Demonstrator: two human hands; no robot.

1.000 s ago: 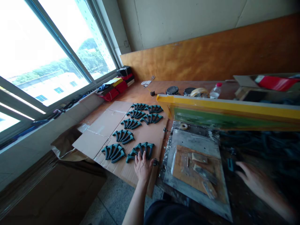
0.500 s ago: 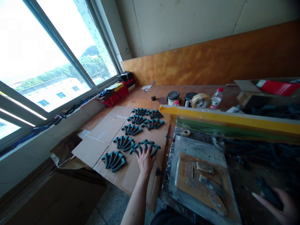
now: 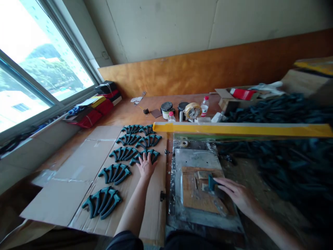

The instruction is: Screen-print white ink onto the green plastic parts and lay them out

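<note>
My left hand [image 3: 146, 167] lies with its fingers spread on a fan of dark green curved, handle-like parts [image 3: 156, 155]. Similar fans, each of several parts, are laid out on flat cardboard, one of them [image 3: 102, 201] at the near left. Over a worn wooden block [image 3: 191, 198] on a metal plate, my right hand [image 3: 236, 192] is closed on another dark green handle-like part [image 3: 211, 182]. Its far end points up, and the lower end is hidden by my fingers and blur. Small wood pieces lie on the block around it.
A yellow-taped frame bar [image 3: 241, 130] crosses above the metal plate [image 3: 179, 215]. Beyond it stand lidded jars [image 3: 166, 109], a tape roll [image 3: 193, 111] and a bottle [image 3: 205, 107]. A large heap of dark green parts [image 3: 286, 173] fills the right side.
The view has turned right. My left hand has slid its fan of parts away from me, up beside another fan. My right hand has come from the far right to above the wooden block, carrying a part.
</note>
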